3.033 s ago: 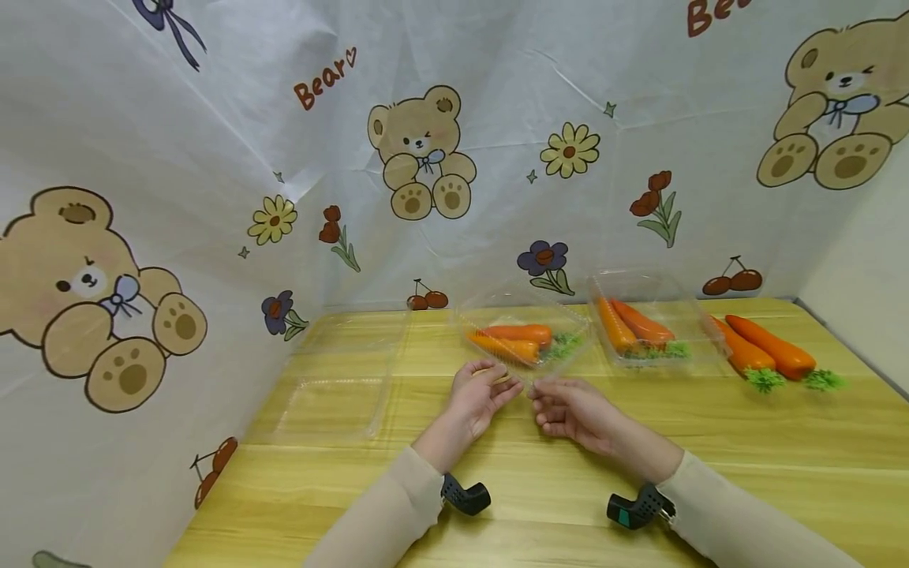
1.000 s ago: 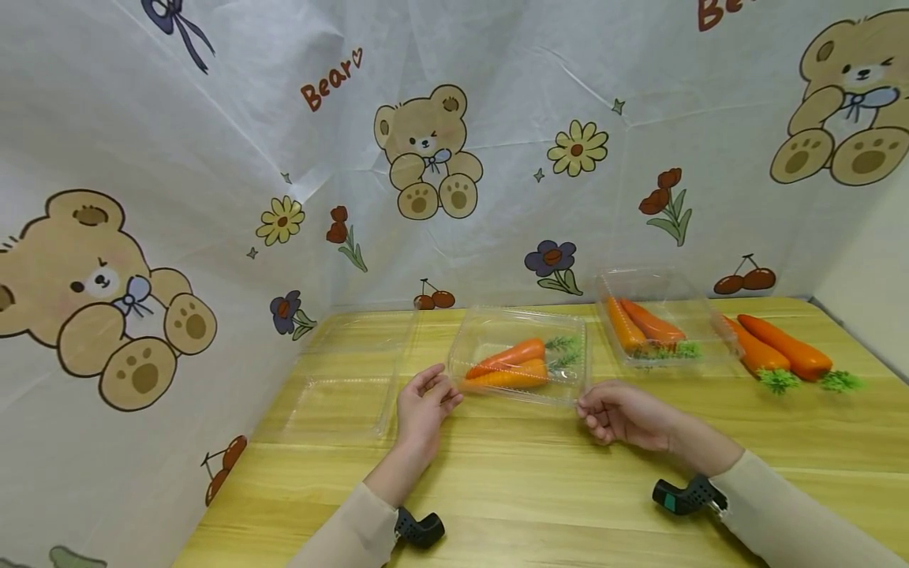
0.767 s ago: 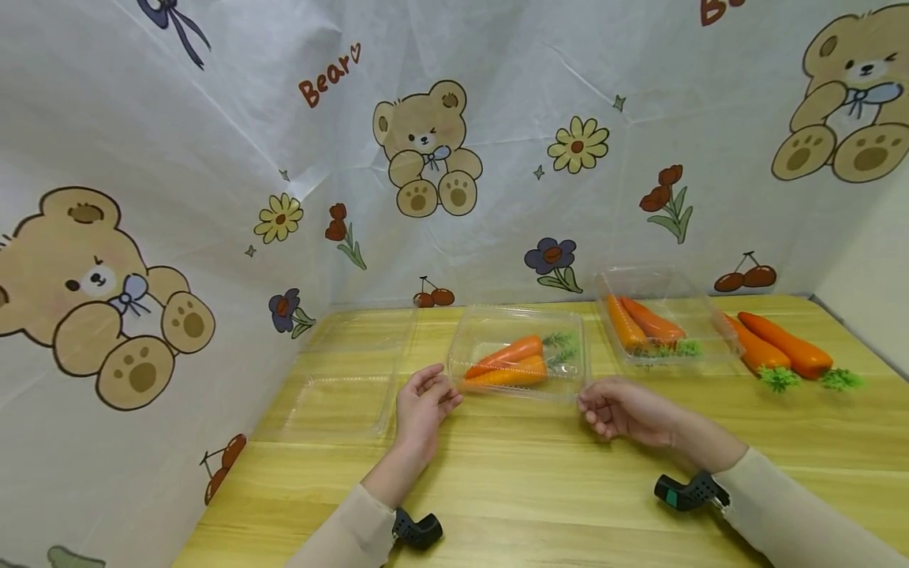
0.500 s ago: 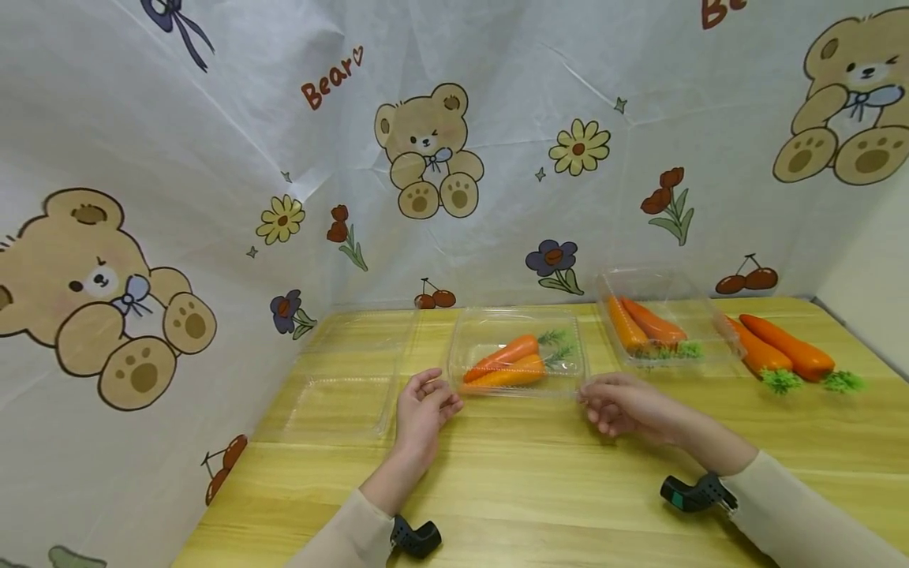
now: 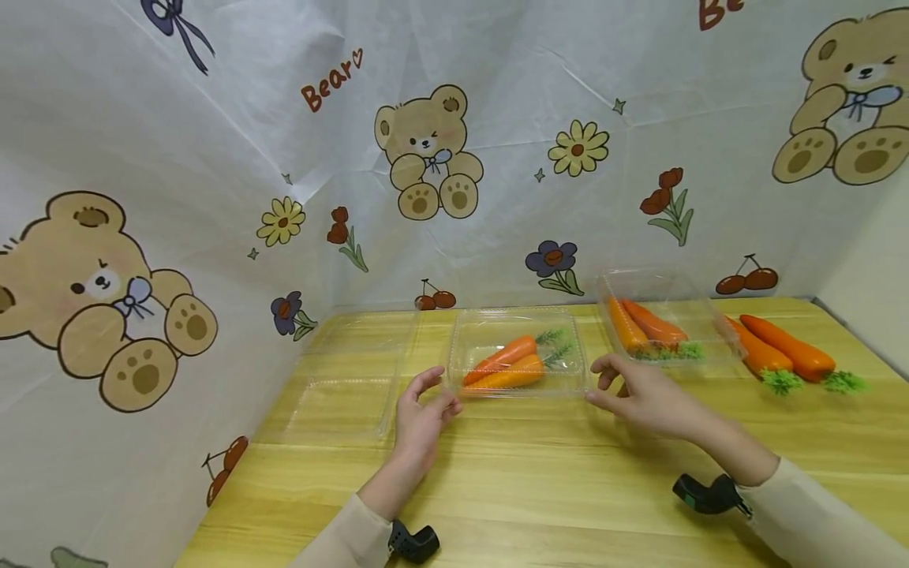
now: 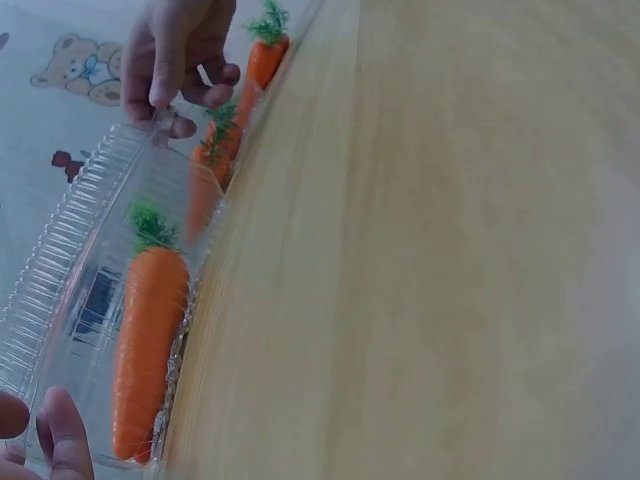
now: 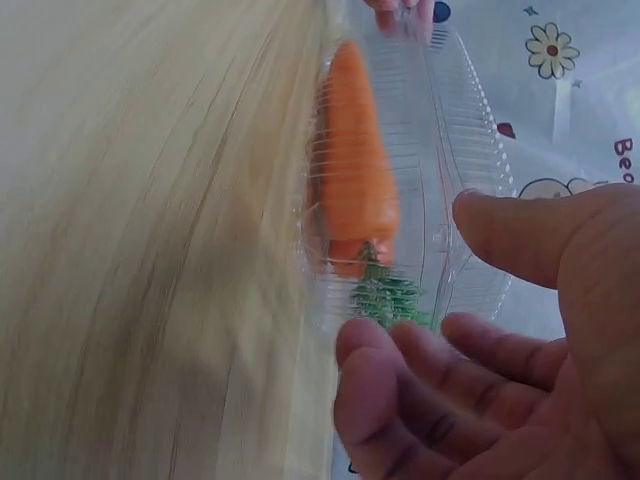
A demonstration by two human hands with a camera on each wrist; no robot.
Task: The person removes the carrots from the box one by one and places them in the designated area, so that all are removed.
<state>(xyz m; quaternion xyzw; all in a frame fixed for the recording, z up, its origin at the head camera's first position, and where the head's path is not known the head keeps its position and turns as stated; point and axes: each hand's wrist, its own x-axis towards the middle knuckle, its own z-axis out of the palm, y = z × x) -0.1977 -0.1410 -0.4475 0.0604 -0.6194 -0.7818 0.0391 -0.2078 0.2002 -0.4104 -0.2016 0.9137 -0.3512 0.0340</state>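
A closed clear plastic clamshell box point(image 5: 514, 314) stands mid-table with two toy carrots point(image 5: 507, 363) with green tops inside. My left hand point(image 5: 420, 422) is at its near left corner. In the right wrist view, the left fingertips point(image 7: 402, 14) pinch the box's rim. By the near right corner is my right hand point(image 5: 649, 398). Its thumb and fingers are spread apart beside the box point(image 7: 455, 130), holding nothing. From the left wrist view, the right hand point(image 6: 180, 55) appears at the box's far end, its thumb close to the rim.
Another clear box point(image 5: 653, 284) with carrots stands to the right. Beyond it lie two loose carrots point(image 5: 784, 347). An opened clear clamshell point(image 5: 341, 402) lies on the left of the wooden table point(image 5: 525, 489). A bear-print sheet point(image 5: 497, 118) hangs behind.
Both hands have parted from the box's front middle to its two near corners. The lid has come down and the box sits level. Most recently my right fingers have spread off its corner.
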